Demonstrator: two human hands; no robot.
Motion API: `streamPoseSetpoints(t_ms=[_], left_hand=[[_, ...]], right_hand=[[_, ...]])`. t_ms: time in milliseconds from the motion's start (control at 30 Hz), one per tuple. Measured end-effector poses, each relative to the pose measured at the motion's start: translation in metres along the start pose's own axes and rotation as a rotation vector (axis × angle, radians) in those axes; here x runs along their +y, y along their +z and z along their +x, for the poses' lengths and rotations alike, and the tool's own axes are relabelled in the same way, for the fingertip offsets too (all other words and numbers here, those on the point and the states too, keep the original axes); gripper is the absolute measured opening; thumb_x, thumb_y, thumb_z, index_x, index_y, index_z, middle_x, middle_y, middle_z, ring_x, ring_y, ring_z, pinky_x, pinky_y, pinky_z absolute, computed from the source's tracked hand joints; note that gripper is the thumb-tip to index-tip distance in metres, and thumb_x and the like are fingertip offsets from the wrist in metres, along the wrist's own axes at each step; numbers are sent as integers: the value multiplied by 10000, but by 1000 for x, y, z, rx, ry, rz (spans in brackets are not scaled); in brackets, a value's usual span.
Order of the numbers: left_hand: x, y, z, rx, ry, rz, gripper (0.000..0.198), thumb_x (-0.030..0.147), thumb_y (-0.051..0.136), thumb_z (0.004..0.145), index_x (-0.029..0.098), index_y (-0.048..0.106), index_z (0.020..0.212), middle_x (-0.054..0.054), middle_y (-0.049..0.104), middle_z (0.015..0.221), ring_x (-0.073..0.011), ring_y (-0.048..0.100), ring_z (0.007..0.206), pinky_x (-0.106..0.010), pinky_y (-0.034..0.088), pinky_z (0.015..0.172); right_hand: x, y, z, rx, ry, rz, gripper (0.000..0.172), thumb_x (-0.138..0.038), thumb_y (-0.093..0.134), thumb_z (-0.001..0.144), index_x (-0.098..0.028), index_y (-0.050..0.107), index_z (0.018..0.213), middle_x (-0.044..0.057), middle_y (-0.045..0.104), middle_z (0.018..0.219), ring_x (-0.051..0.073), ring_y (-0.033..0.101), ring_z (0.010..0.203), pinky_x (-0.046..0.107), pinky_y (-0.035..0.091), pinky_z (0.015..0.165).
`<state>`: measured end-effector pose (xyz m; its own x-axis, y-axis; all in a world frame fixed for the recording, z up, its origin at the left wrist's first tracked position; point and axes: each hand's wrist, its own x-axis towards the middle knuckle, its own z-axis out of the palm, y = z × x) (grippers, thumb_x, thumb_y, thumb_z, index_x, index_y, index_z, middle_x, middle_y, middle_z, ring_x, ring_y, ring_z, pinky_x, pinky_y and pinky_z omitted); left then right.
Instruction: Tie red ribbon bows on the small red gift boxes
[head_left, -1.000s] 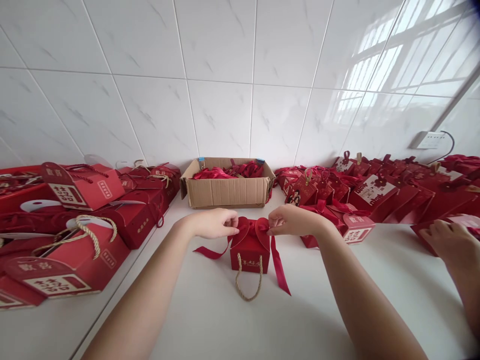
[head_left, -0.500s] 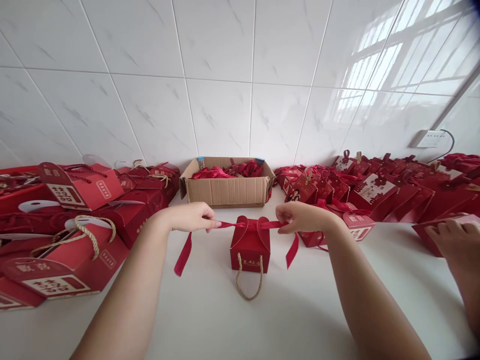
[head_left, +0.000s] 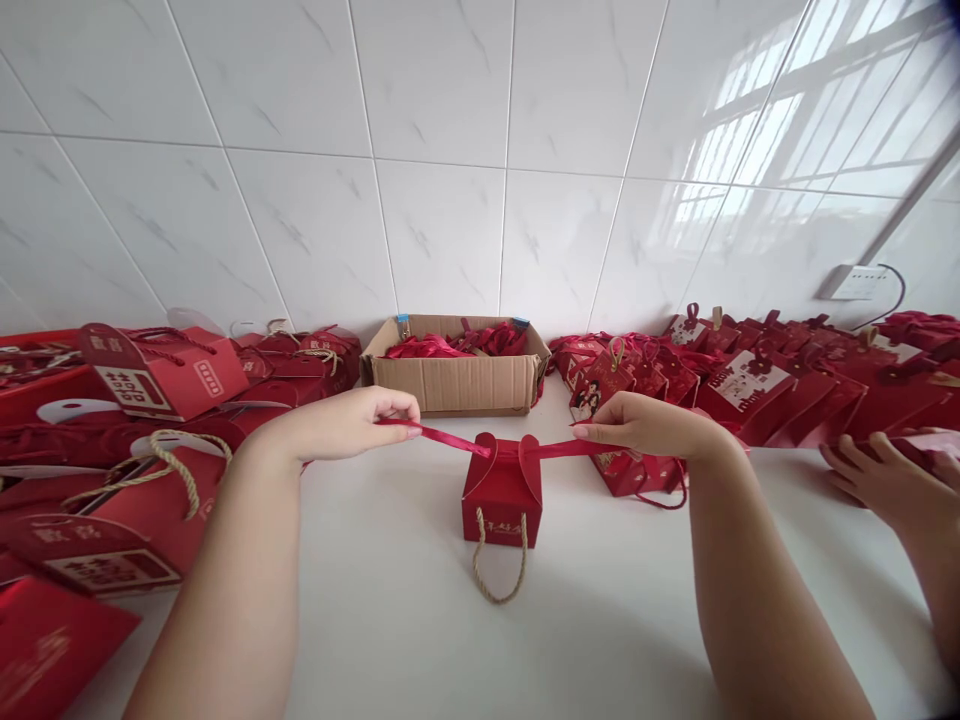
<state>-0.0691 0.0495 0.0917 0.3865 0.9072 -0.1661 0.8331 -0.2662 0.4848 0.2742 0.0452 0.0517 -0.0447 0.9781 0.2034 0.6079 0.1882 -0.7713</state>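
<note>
A small red gift box [head_left: 501, 500] stands upright on the white table before me, its beige rope handle [head_left: 499, 598] hanging down its front. Through the top flaps runs a red ribbon [head_left: 450, 438], drawn out to both sides. On the left, my left hand [head_left: 375, 420] pinches one stretch of it between thumb and fingers. My right hand [head_left: 637, 422] grips the other stretch, thumb against fingers. Both hands are above the table, level with the box top and apart from the box.
Behind stands a cardboard box [head_left: 450, 385] full of red ribbons. Red gift boxes [head_left: 169, 370] pile up at left, with a red piece [head_left: 56, 640] at lower left. Several red boxes [head_left: 750, 390] line the right. Another person's hand [head_left: 892, 485] touches a box at far right.
My hands have moved farther apart, sliding outward along the ribbon. A red piece has appeared at lower left. The other person's hand has shifted left.
</note>
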Motion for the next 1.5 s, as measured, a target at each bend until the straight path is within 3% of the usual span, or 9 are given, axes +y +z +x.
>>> streamPoseSetpoints(t_ms=[200, 333, 433, 633, 733, 933, 1133, 1267, 1500], left_hand=[[5, -2, -1, 89, -3, -53, 356, 505, 548, 744, 211, 632, 562, -6, 560, 589, -147, 475, 567, -251, 361, 539], [17, 2, 2, 208, 98, -260, 405, 492, 538, 787, 212, 657, 520, -19, 706, 781, -219, 602, 876, -310, 422, 825], [26, 9, 6, 160, 213, -505, 386, 471, 552, 806, 220, 689, 546, -25, 712, 1027, -249, 566, 1095, -368, 373, 987], [35, 19, 12, 130, 374, -893, 410, 531, 523, 820, 183, 738, 847, -96, 700, 1062, -308, 593, 1074, -448, 452, 944], [38, 20, 10, 209, 410, -957, 489, 557, 474, 837, 143, 706, 956, -133, 674, 1107, -315, 613, 1034, -447, 489, 885], [47, 25, 5, 514, 414, -853, 253, 230, 583, 794, 175, 670, 1026, -81, 655, 1121, -231, 681, 865, -323, 524, 746], [53, 29, 1, 793, 443, -747, 186, 257, 647, 769, 158, 692, 920, -51, 691, 825, -171, 675, 707, -253, 515, 606], [53, 29, -4, 921, 520, -712, 121, 226, 665, 756, 188, 714, 859, -38, 705, 847, -145, 637, 738, -247, 515, 652], [60, 23, -10, 872, 559, -758, 109, 189, 661, 752, 193, 727, 838, -34, 711, 822, -148, 635, 749, -264, 516, 706]], right_hand=[[-7, -6, -7, -235, -149, 269, 408, -479, 555, 780, -184, 497, 505, 70, 612, 770, 143, 511, 645, 325, 393, 588], [-10, -8, 1, -431, -230, 571, 309, -398, 602, 785, -181, 568, 567, 76, 652, 914, 136, 542, 661, 310, 439, 638], [-11, -1, 8, -372, -160, 726, 321, -418, 582, 794, -184, 562, 575, 63, 666, 889, 99, 487, 523, 287, 436, 553], [-21, 13, 9, -236, -113, 779, 348, -522, 540, 793, -201, 607, 673, 35, 638, 791, 108, 498, 518, 294, 466, 589], [-26, 14, 7, -199, -131, 758, 470, -611, 392, 844, -221, 652, 816, 41, 636, 829, 128, 541, 591, 295, 479, 635], [-33, 20, 7, -133, -218, 781, 666, -673, 230, 855, -194, 690, 908, 82, 660, 896, 147, 582, 629, 314, 503, 677], [-39, 32, 1, 34, -363, 738, 267, -427, 574, 835, -231, 717, 946, 33, 668, 806, 133, 582, 678, 270, 481, 664], [-44, 33, -7, 104, -404, 605, 200, -337, 620, 821, -249, 716, 973, 12, 650, 749, 138, 589, 736, 253, 471, 658], [-46, 29, -12, 160, -442, 540, 174, -306, 613, 828, -266, 718, 961, 17, 683, 815, 161, 598, 788, 281, 483, 652]])
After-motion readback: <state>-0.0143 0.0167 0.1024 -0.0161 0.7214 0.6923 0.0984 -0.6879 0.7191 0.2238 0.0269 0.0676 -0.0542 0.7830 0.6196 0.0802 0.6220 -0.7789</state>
